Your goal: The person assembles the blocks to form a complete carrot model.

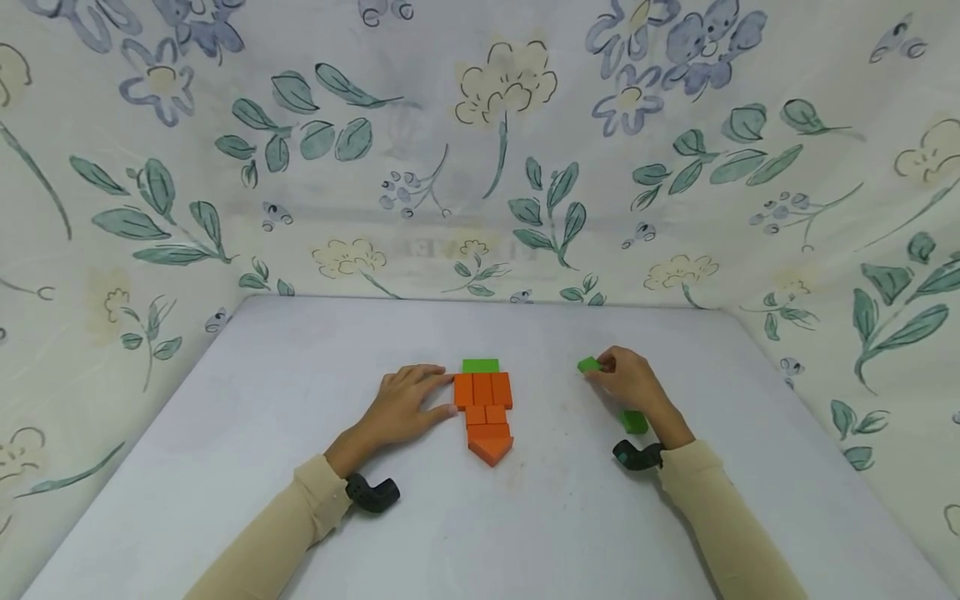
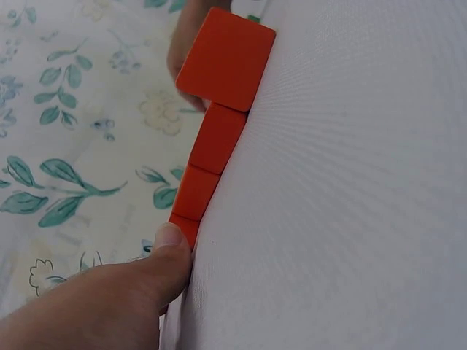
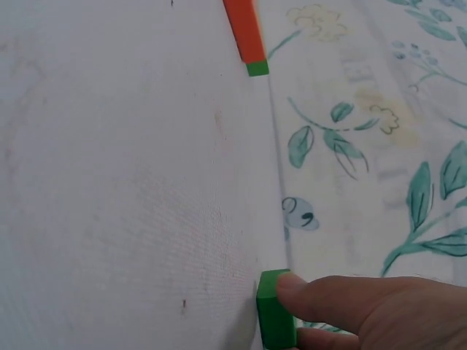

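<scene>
In the middle of the white table lies a flat arrangement of orange blocks (image 1: 483, 391), with a pointed orange block (image 1: 491, 446) at its near end and a green block (image 1: 481, 366) along its far end. My left hand (image 1: 407, 406) rests at the arrangement's left side, thumb and fingertips touching the orange blocks; the left wrist view shows the thumb (image 2: 169, 237) against an orange edge. To the right, my right hand (image 1: 630, 379) pinches a small green block (image 3: 275, 310) between thumb and fingers, at the table surface. Another green block (image 1: 634, 422) lies beside the right wrist.
The white table (image 1: 555, 533) ends at the back against a hanging flower-patterned cloth (image 1: 420, 250), which also rises on both sides. A black wrist device (image 1: 372, 493) sits on the left wrist and another black device (image 1: 636, 455) on the right.
</scene>
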Demonstrator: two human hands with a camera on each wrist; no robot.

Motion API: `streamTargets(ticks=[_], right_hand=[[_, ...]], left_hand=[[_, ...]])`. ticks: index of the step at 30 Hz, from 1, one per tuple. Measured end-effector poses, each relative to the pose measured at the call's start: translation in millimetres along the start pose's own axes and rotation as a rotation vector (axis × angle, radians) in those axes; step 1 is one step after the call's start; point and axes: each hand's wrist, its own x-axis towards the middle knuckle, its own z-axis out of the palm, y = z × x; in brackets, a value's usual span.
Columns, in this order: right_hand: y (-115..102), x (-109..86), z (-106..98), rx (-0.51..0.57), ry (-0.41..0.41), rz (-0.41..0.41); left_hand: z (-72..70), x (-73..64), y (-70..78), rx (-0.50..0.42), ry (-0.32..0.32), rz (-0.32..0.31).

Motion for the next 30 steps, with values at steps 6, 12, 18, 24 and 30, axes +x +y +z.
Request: streamTargets(ticks=[6, 12, 18, 24, 30], right_hand=[[-11, -2.0, 2, 0.023, 0.042, -0.047], [-35, 1.4, 4, 0.025, 0.065, -0.121], [-59, 11.7, 8, 0.033, 0.073, -0.173], [-78, 23.6, 21, 0.043, 0.044, -0.202], [-94, 30.5, 36, 0.054, 0.008, -0.180]], left_hand=[[-0.5, 0.5, -0.4, 0.006, -0.003, -0.004], [-2.4, 0.5, 1.8, 0.001, 0.009, 0.014], [-2.8, 0.3, 1.7, -0.002, 0.022, 0.016], [-3.1, -1.8, 1.0, -0.007, 0.018, 0.006], [-3.4, -1.6, 3.2, -0.012, 0.014, 0.005]])
